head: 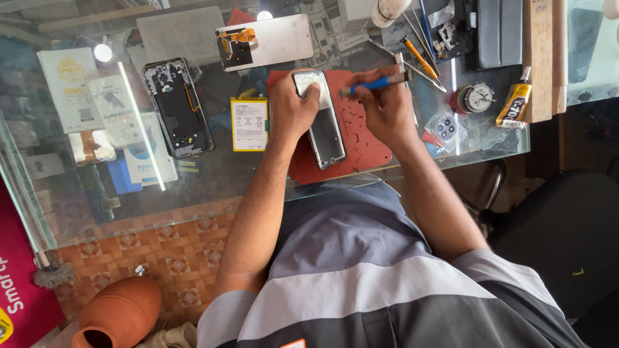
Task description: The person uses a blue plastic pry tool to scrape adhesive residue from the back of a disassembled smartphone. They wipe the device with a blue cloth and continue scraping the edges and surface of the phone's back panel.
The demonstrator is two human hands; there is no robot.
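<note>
On a red mat [361, 151] lies a phone display panel [324, 132], face down, with a silvery metal back. My left hand [293, 106] presses on its upper part and holds it steady. A blue-handled tool [371, 84] sits in my right hand [387, 109], its metal end pointing right, its tip close to the top of the panel.
The glass tabletop [213, 174] holds an open phone frame [177, 106], a yellow-edged battery [249, 124], another display panel [264, 42], an orange screwdriver [420, 59], tweezers, a round gauge [476, 98], a glue tube [514, 103] and camera lenses. A clay pot [119, 312] stands on the floor.
</note>
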